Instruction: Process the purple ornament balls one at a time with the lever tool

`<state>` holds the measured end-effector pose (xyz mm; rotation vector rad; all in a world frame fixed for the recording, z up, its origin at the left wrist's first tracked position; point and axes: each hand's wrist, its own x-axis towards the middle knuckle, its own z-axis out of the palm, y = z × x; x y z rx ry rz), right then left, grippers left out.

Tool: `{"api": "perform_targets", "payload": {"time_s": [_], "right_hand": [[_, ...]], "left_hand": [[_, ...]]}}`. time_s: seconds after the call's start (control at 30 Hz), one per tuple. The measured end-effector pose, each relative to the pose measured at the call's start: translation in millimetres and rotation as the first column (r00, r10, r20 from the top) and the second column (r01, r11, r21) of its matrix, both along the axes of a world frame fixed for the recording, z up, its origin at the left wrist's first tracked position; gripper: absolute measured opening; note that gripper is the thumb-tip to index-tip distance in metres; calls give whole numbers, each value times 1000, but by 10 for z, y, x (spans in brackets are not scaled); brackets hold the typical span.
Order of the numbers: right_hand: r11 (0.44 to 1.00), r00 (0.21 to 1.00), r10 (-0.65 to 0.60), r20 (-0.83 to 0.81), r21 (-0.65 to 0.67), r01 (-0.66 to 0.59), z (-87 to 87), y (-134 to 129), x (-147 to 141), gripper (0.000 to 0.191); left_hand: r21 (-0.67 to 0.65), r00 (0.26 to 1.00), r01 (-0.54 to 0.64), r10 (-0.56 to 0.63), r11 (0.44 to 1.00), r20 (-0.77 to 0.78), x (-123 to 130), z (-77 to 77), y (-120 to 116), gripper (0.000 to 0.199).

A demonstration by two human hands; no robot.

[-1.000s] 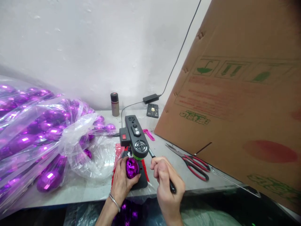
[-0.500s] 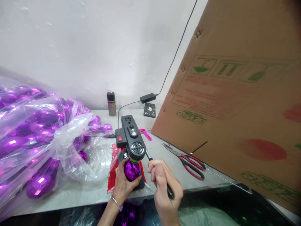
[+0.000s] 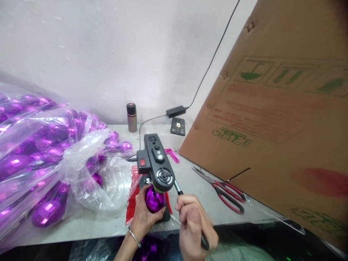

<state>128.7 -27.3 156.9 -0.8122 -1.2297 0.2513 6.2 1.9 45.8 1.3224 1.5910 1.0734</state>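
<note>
A shiny purple ball (image 3: 154,200) sits under the head of a black machine (image 3: 159,161) with a red switch. My left hand (image 3: 145,214), a bangle at its wrist, curls round the ball's left and lower side, thumb at the right. My right hand (image 3: 194,224) is wrapped round the black-handled lever (image 3: 204,242) on the machine's right side. Red material (image 3: 132,206) lies beneath the machine's base.
Clear bags of purple balls (image 3: 49,141) cover the left side. Red-handled scissors (image 3: 228,195) lie at right before a large cardboard box (image 3: 272,119). Behind the machine stand a bottle (image 3: 132,117), a power adapter (image 3: 176,111) and a dark card-like item (image 3: 177,127).
The view has shifted slightly, so most things sit further right. My right hand and the lever handle appear a little lower. My left hand still holds the ball.
</note>
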Motion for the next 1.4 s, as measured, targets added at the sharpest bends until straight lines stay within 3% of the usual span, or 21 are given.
{"api": "perform_targets", "payload": {"time_s": [0.53,1.13,1.4], "right_hand": [[996,996,-84,-13,24,84,10,61,-77,53],[992,994,-100,-44,76,103,-63,135,-94,50],[996,997,-30,75,85,24,-332,87,36,45]], "left_hand": [[37,1000,-1,1,999,-1,31,-56,-10,80],[67,1000,-12,13,998,-13,52,-61,22,79],[81,1000,9,-9,997,-7,63,-59,42,78]]}}
